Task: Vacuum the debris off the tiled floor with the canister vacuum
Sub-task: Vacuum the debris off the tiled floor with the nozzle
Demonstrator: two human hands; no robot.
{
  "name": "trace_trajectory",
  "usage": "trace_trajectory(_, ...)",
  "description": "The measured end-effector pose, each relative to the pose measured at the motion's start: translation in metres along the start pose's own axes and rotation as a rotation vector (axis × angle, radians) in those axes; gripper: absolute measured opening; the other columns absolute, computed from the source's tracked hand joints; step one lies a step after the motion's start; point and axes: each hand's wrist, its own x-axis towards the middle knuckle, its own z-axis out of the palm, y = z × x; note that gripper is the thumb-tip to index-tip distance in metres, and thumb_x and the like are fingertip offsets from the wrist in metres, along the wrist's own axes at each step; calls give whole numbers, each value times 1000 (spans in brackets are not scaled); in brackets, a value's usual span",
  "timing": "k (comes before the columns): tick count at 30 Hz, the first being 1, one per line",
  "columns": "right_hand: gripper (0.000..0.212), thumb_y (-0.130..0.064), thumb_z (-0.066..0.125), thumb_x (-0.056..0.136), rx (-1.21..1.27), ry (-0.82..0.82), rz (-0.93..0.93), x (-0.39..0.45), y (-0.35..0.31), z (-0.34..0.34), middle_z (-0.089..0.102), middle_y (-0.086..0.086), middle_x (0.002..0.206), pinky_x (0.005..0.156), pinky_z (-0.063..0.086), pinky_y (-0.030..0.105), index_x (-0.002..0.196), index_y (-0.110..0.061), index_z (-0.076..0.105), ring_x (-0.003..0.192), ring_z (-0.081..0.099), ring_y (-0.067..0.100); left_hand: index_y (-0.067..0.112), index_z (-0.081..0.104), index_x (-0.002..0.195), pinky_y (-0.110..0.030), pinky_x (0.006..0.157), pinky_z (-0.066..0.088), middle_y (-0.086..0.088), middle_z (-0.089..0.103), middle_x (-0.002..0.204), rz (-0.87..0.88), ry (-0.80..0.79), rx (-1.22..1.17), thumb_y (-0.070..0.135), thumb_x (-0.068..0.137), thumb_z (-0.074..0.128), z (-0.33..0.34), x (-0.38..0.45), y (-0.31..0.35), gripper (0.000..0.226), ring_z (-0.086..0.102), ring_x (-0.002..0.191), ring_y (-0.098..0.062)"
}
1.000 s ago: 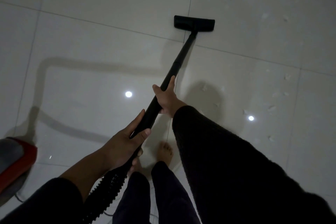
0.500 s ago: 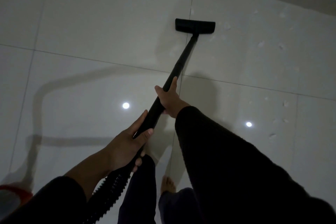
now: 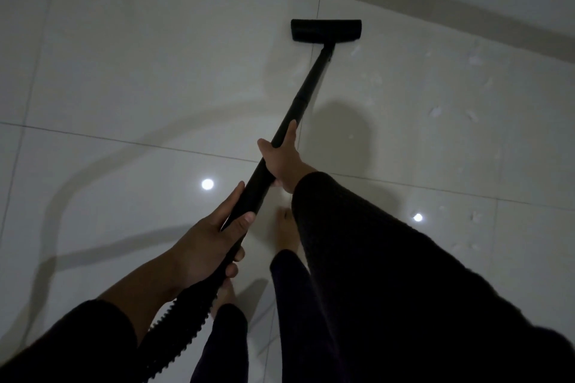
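A black vacuum wand [image 3: 306,93] runs from my hands up to a flat black floor nozzle [image 3: 326,30] lying on the glossy white tiled floor [image 3: 140,71]. My right hand [image 3: 284,162] grips the wand midway along. Lower down, my left hand [image 3: 207,246] grips the wand's end where the ribbed black hose [image 3: 183,317] joins it. Small pale scraps of debris [image 3: 435,110] lie scattered to the right of the nozzle and wand. The canister is out of view.
A wall base [image 3: 435,6] runs diagonally across the top right, just beyond the nozzle. My bare feet [image 3: 286,230] stand under the wand. More debris [image 3: 474,216] lies at the right near a ceiling light's reflection.
The nozzle has been pushed forward across a tile joint toward the wall. I have stepped forward, and the red and grey canister at the lower left has left the view.
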Motion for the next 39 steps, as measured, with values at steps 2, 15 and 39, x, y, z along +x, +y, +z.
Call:
trace_trajectory(2, 86, -29, 47, 97, -18, 2, 8, 8, -19, -15, 46, -2, 90, 78, 56, 49, 145, -44, -22, 89, 60, 28, 63, 24, 136, -26, 42, 43, -3, 48, 54, -5, 4, -38, 37, 92, 52, 11, 10, 21, 58, 46, 41, -14)
trace_trajectory(15, 84, -30, 50, 97, 55, 83, 26, 25, -82, -79, 42, 2, 111, 88, 54, 52, 148, -42, -16, 96, 55, 28, 58, 20, 140, -25, 40, 42, -9, 48, 61, -6, 13, 27, 34, 94, 51, 51, 28, 121, 60, 47, 39, -14)
trace_trajectory(39, 84, -30, 49, 98, 116, 156, 67, 24, -92, -153, 42, 9, 137, 89, 52, 51, 149, -40, -16, 103, 55, 29, 55, 12, 143, -26, 47, 45, -2, 58, 56, 29, -99, 196, 39, 95, 49, 97, 53, 159, 63, 53, 45, -16)
